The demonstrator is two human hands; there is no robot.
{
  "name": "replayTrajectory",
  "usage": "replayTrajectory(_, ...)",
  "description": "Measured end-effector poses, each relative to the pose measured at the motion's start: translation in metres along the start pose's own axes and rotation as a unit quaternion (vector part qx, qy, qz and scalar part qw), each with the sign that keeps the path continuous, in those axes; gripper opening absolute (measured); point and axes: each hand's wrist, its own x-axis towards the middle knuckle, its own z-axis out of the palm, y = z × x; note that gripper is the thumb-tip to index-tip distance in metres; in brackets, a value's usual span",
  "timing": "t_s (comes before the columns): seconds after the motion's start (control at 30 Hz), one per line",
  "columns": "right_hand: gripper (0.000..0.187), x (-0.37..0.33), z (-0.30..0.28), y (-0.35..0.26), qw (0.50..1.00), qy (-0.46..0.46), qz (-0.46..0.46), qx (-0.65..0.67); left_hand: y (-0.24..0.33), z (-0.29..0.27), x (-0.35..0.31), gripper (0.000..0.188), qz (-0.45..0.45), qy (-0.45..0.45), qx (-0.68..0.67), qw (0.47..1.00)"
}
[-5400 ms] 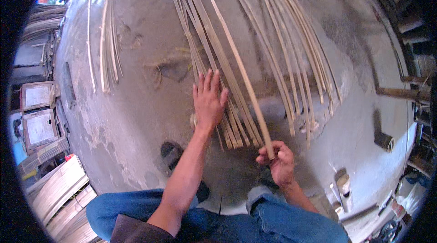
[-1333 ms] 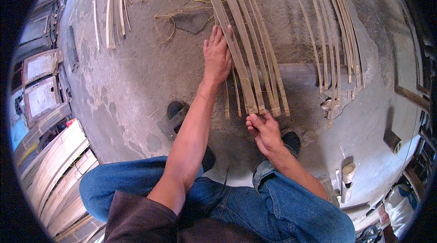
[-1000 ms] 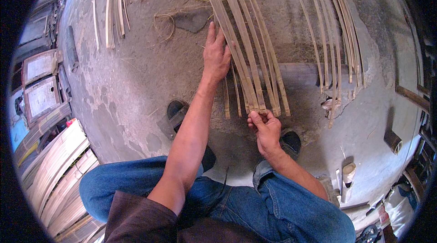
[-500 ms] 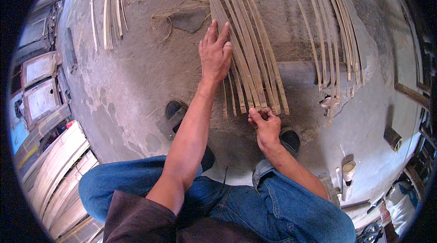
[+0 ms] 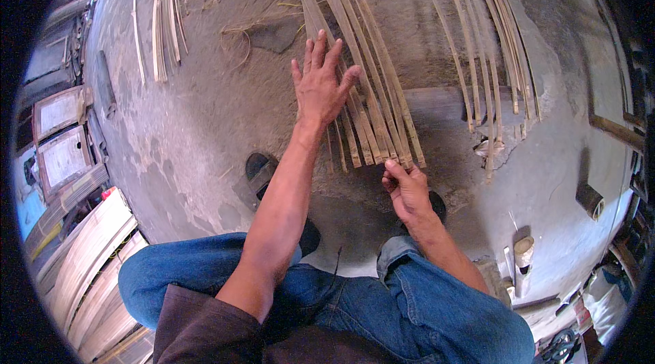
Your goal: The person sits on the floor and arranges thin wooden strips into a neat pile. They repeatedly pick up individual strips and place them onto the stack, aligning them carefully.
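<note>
Several long, narrow bamboo strips [image 5: 374, 57] lie fanned side by side in front of me, their cut ends toward me. Across the left side of this bundle rests my left hand [image 5: 322, 84], palm down, fingers and thumb spread. My right hand [image 5: 409, 193] is closed at the near ends, with thumb and curled fingers pinching the end of a strip near the middle right of the row. Its fingertips are partly hidden, so how many strips it grips is unclear.
More strips lie on the floor at the far left [image 5: 162, 23] and far right [image 5: 501, 36]. Wide pale slats [image 5: 92, 255] are stacked at the near left. A cut bamboo tube [image 5: 523, 251] stands at the right. Sandals [image 5: 260, 171] sit beside my legs.
My left hand has spread its fingers, with the thumb swung out to the right over the strips. My right hand has shifted slightly right along the ends.
</note>
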Motion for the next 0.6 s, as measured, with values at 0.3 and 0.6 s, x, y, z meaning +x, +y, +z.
replayTrajectory(0.3, 0.012, -0.004, 0.002, -0.003, 0.998, 0.015, 0.014, 0.061, 0.006, 0.001, -0.002, 0.093, -0.001, 0.008, -0.001, 1.000)
replayTrajectory(0.6, 0.034, -0.008, -0.020, -0.012, 0.997, 0.009, -0.055, -0.047, 0.014, 0.000, -0.005, 0.091, -0.008, -0.003, 0.101, 0.995)
